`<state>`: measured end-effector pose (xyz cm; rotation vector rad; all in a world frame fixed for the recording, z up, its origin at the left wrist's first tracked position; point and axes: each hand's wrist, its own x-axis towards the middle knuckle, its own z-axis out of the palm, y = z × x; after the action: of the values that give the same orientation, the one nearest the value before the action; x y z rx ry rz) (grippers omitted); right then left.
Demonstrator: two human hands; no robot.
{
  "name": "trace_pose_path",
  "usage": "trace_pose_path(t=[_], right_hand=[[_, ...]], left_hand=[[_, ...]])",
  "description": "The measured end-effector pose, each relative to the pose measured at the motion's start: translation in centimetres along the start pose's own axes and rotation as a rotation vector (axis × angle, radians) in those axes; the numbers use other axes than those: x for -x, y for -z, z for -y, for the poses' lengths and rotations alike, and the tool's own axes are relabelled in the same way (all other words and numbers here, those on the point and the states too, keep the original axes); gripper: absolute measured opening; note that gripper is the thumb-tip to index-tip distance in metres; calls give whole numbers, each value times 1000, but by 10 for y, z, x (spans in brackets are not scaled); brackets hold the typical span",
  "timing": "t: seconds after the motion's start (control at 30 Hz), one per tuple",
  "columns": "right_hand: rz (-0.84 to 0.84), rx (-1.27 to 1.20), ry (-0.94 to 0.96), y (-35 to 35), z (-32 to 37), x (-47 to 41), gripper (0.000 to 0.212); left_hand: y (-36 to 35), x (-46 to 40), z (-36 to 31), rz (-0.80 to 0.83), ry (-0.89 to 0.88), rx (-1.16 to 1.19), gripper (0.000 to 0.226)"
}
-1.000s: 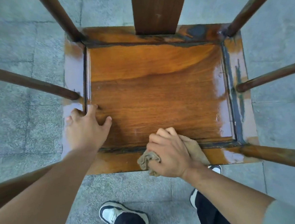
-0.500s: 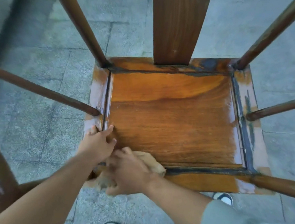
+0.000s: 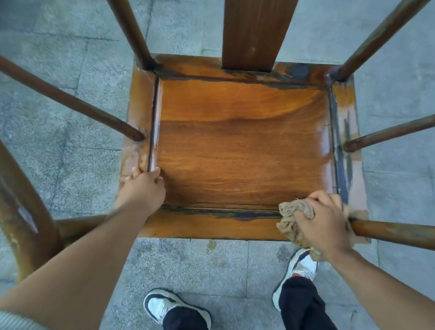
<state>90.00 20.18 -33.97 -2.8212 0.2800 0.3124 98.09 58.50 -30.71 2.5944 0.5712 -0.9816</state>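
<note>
**Chair wipe-down – where things sit rn**

Nearest the cam: two sneakers, left shoe (image 3: 161, 306) and right shoe (image 3: 303, 263), dark trousers above them, standing on grey paving (image 3: 54, 156) just short of the chair's front edge.

Right hand (image 3: 322, 224) is bunched tight round a tan cloth (image 3: 290, 224) – fingers curled over it, wad sticking out on the thumb side and a bit below the wrist. Cloth + hand sit on the front-right corner of the seat frame (image 3: 203, 226), touching the spot where the near right rod (image 3: 404, 236) meets the wood. The frame has dark streaks along the joint there.

Left hand (image 3: 141, 189) is on the front-left corner, on the left rail (image 3: 142, 111). Fingers (image 3: 136, 172) are bent w/ tips down on the rail and thumb toward the panel side – can't tell if it's actually hooked onto the edge or just pressing.

Btwn the two hands is the seat panel (image 3: 236, 158), glossy orange-brown, grain running across, sunk a little below the frame.

Further out: thin round rods rise from the side rails, and the right rail (image 3: 347, 139) has pale worn patches and dark marks. A thick curved arm (image 3: 11, 207) is blurry at far left. At the back a wide flat splat (image 3: 260, 23) stands up from the rear rail.
</note>
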Motion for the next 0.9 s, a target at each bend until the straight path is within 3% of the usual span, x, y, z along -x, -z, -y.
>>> trace_pose_path(t=[0.13, 0.27, 0.33, 0.47, 0.57, 0.67, 0.77, 0.9], right_hand=[[21, -49, 290, -21, 26, 11, 25], [161, 21, 580, -46, 100, 18, 56], [243, 55, 657, -59, 155, 19, 58], [248, 134, 764, -85, 248, 21, 47], [195, 131, 735, -90, 263, 25, 32], [130, 46, 651, -83, 234, 23, 28], [233, -2, 547, -62, 178, 16, 32], [298, 33, 257, -25, 84, 12, 34]], left_hand=[[5, -2, -6, 4, 106, 95, 49], [9, -6, -10, 22, 197, 151, 47], [8, -6, -9, 28, 202, 156, 47], [3, -11, 1, -6, 166, 169, 44], [-1, -20, 13, -37, 128, 147, 43], [-5, -21, 13, -27, 104, 103, 46], [-2, -16, 5, -29, 62, 57, 47], [-10, -7, -18, -106, 61, -104, 49]])
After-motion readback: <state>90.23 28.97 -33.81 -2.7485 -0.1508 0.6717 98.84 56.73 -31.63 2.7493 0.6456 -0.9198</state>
